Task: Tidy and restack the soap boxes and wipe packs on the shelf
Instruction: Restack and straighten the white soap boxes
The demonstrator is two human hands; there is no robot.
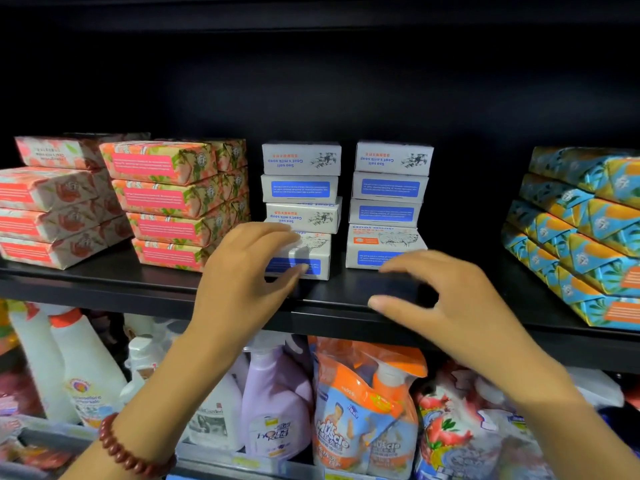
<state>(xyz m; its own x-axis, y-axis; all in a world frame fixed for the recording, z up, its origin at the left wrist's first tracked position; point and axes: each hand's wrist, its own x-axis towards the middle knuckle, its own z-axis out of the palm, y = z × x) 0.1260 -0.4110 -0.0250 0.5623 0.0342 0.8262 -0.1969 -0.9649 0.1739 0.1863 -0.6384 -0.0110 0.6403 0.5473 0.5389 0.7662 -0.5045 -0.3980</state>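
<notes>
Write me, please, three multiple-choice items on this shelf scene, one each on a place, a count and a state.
1. Where is the left hand?
A) on a spray bottle below
B) on the lowest box of the left white stack
C) on the blue-orange packs

2. How many boxes does the right white stack hold?
A) two
B) four
C) six

3. What is the right hand doing?
A) gripping a box
B) staying out of view
C) hovering open, holding nothing

Answers:
1 B: its fingers lie on top of that box's near end and its thumb on the front.
2 B: four boxes lie one on another.
3 C: its fingers are spread with nothing in them.
</notes>
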